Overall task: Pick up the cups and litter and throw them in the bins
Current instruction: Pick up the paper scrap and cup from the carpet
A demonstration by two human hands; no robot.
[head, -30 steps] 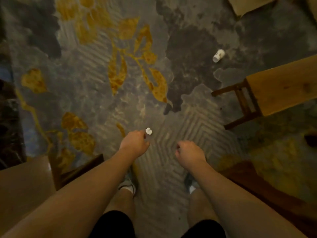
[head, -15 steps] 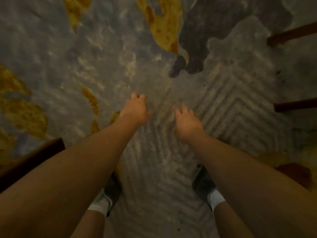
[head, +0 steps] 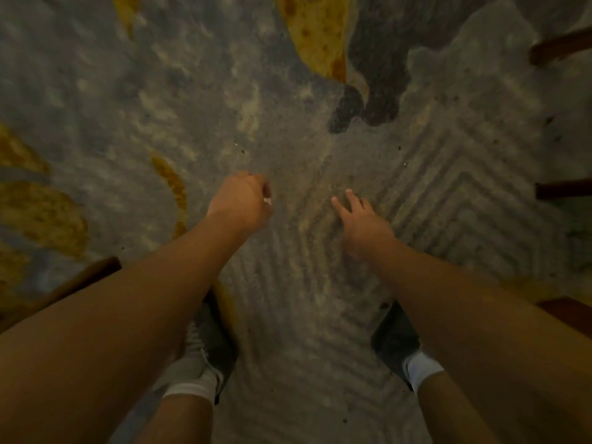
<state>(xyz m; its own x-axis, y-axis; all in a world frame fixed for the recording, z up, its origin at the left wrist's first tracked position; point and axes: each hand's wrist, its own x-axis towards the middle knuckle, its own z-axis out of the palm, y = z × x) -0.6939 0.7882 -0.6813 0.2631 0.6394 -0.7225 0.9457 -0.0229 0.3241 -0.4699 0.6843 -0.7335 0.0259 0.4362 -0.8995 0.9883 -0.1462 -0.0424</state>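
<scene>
My left hand [head: 241, 201] hangs low over the patterned carpet [head: 304, 283], fingers curled shut around a small white scrap of litter [head: 267, 201]; only a sliver of the scrap shows at the fingertips. To its right, my right hand [head: 363, 222] is open with fingers spread, holding nothing, close above the carpet. No cup and no bin are in view.
Dark wooden chair legs [head: 562, 190] stick in from the right edge, with another [head: 560, 48] at the upper right. A wooden furniture edge [head: 73, 283] lies at the lower left. My two shoes [head: 205, 350] stand on the carpet below my arms.
The view has dropped close to the floor and the white cup and stool have left the frame. My left hand has closed on the white scrap. My right hand has opened.
</scene>
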